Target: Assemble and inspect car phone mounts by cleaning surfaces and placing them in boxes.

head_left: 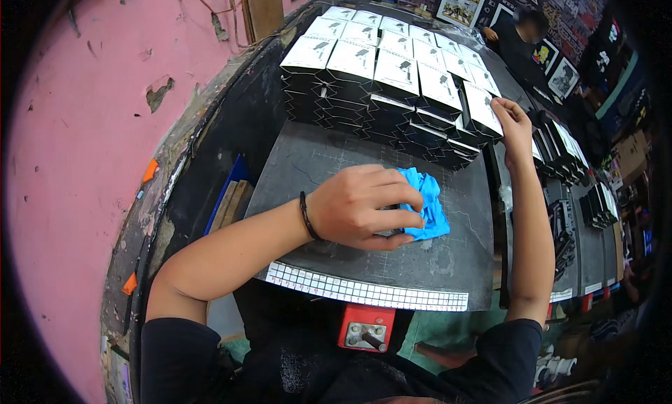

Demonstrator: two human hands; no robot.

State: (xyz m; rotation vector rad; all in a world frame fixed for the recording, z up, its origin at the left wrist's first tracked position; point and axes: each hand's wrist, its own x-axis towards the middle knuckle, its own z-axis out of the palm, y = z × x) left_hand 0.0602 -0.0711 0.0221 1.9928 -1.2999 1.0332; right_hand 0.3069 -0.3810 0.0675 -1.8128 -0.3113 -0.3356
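Observation:
My left hand [369, 207], with a black band at the wrist, has its fingers curled onto a crumpled bright blue cloth [434, 211] resting on the dark board [336, 156]. Farther right, my right hand [514, 126] pinches the outer edge of a box [480, 109] with a white printed top. That box stands at the front right corner of a block of stacked boxes [350, 89], black on the sides and white on top. Part of the cloth is hidden behind my left fingers.
A white gridded strip [367, 290] runs along the board's near edge, above a red metal fitting [365, 327]. Pink wall [77, 159] lies left. More boxes [563, 156] stand right, beside black parts [562, 229]. Another person [521, 51] is at the far right.

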